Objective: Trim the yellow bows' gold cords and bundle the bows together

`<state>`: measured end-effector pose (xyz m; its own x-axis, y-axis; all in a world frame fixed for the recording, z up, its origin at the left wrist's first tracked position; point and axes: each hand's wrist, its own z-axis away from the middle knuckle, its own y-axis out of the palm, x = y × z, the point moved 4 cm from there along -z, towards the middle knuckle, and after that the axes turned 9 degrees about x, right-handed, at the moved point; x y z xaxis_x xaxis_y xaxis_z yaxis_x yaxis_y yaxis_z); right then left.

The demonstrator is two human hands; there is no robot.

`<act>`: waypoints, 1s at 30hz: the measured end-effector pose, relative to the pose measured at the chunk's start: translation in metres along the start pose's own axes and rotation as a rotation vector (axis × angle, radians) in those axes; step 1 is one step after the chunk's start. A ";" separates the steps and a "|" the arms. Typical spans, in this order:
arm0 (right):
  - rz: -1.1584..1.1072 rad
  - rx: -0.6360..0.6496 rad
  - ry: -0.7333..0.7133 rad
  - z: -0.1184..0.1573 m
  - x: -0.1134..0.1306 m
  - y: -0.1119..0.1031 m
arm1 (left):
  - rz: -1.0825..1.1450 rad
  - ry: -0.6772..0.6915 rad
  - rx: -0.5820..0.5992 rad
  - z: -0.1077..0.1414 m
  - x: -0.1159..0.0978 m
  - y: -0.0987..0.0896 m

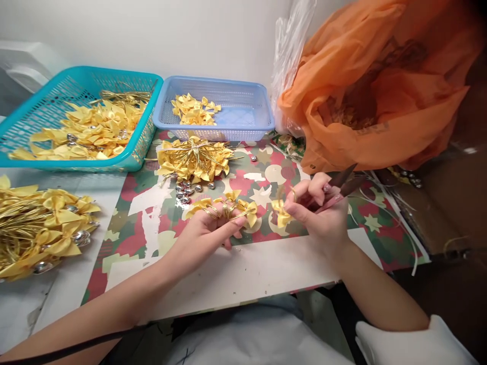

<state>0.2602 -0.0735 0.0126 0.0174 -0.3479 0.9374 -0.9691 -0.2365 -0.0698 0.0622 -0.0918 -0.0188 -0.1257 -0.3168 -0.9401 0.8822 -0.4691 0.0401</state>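
Gold cord loops (228,209) wrap around the fingers of my left hand (201,233), which is closed on several yellow ribbon bows (250,213) with those cords. Just to the right, my right hand (323,223) pinches another yellow ribbon bow (281,217) by its gold cord between thumb and finger. A pair of scissors (348,186) is also tucked in my right hand, blades pointing up and away to the right. Beyond my left hand lie several silver bells (185,191) and a tied bundle of yellow bows (194,158).
A teal basket (146,124) and a blue basket (243,133), both with yellow bows, stand at the back. An orange plastic bag (380,147) fills the back right. More bows with gold cords (49,223) lie at the left. Patterned paper (125,218) covers the work surface.
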 end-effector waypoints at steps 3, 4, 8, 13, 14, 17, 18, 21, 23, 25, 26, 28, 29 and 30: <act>0.014 0.053 0.022 -0.001 -0.001 0.005 | -0.009 -0.008 -0.030 0.000 0.001 -0.004; 0.025 0.108 0.035 0.000 -0.002 0.011 | -0.023 0.009 -0.046 0.000 0.000 -0.005; 0.120 0.275 0.086 0.006 -0.008 0.032 | -0.085 0.059 -0.069 0.001 -0.003 -0.004; 0.030 0.243 0.092 0.012 -0.015 0.040 | -0.018 0.048 -0.023 0.000 0.000 -0.002; 0.000 0.230 0.101 0.012 -0.016 0.041 | 0.002 0.047 -0.016 0.000 0.000 -0.002; -0.050 0.190 0.149 0.013 -0.018 0.043 | 0.043 0.036 -0.019 0.000 -0.001 -0.002; -0.058 0.184 0.166 0.013 -0.019 0.043 | 0.053 0.027 -0.027 0.001 -0.001 -0.002; -0.050 0.175 0.184 0.013 -0.020 0.045 | 0.090 -0.003 -0.046 0.001 0.001 -0.001; 0.016 0.148 0.145 0.015 -0.022 0.045 | 0.115 -0.005 -0.071 0.000 0.004 -0.001; 0.111 0.133 0.080 0.018 -0.026 0.045 | 0.124 0.013 -0.127 -0.001 0.005 -0.002; 0.148 0.138 0.043 0.019 -0.029 0.046 | 0.119 0.029 -0.161 -0.001 0.005 -0.001; 0.182 0.184 -0.037 0.020 -0.033 0.048 | 0.109 0.055 -0.201 -0.001 0.004 0.000; 0.195 0.227 -0.092 0.020 -0.034 0.049 | 0.112 0.056 -0.190 0.000 0.004 0.002; 0.212 0.263 -0.138 0.018 -0.033 0.048 | 0.114 0.057 -0.177 0.000 0.004 0.004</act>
<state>0.2175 -0.0900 -0.0277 -0.1271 -0.5292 0.8389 -0.8586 -0.3647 -0.3602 0.0651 -0.0946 -0.0226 0.0012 -0.3102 -0.9507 0.9559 -0.2788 0.0922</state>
